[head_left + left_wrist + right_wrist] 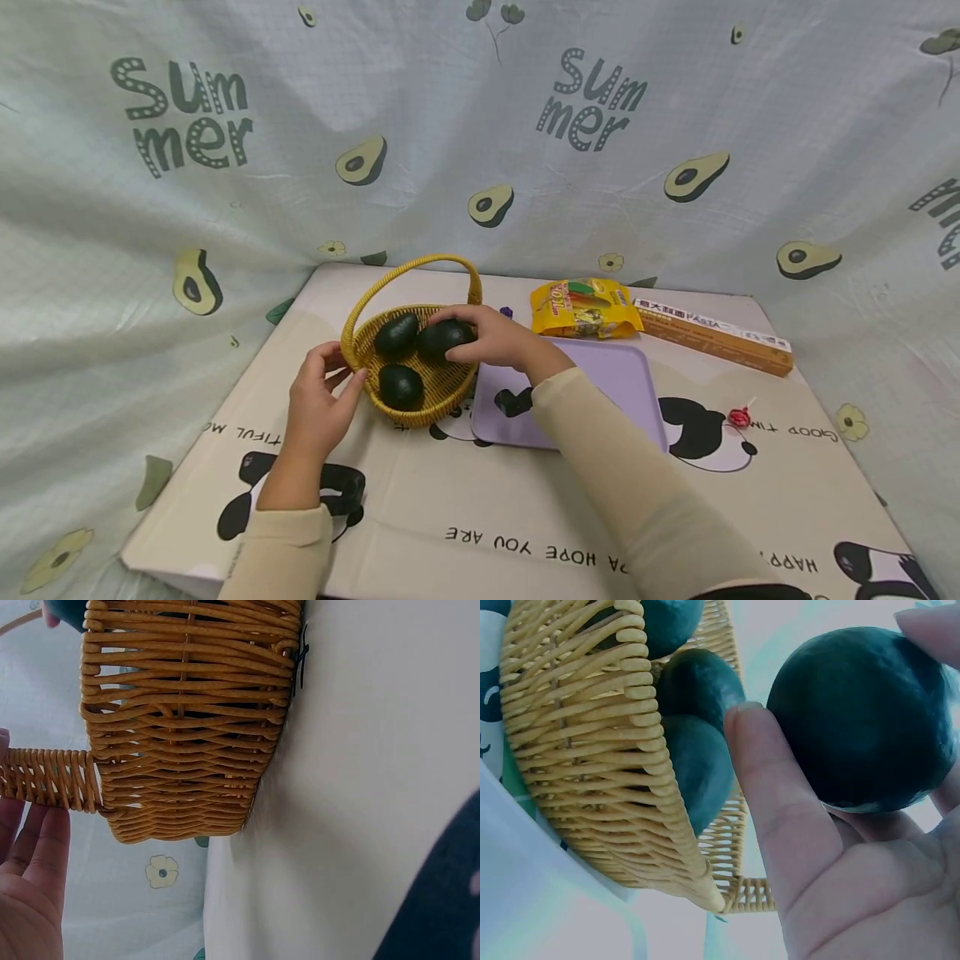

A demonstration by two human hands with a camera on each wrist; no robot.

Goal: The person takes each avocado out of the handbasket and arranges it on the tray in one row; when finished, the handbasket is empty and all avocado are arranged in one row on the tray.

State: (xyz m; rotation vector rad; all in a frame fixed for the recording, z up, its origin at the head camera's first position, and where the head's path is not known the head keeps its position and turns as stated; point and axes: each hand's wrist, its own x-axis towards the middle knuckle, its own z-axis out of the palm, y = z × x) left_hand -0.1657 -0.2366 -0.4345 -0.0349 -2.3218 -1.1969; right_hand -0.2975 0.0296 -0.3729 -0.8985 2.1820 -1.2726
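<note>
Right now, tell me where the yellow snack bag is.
In the head view the yellow bag lies right of the basket, at the far edge of the purple tray, with the long pasta box on its right.

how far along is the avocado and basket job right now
Two avocados lie loose in the wicker basket. In hand: the right hand grips a third avocado at the basket's far side, fingers curled round it, while the left hand rests against the near rim. The purple tray beside the basket shows no avocados. Whether that fruit is going in or coming out cannot be told.
</note>
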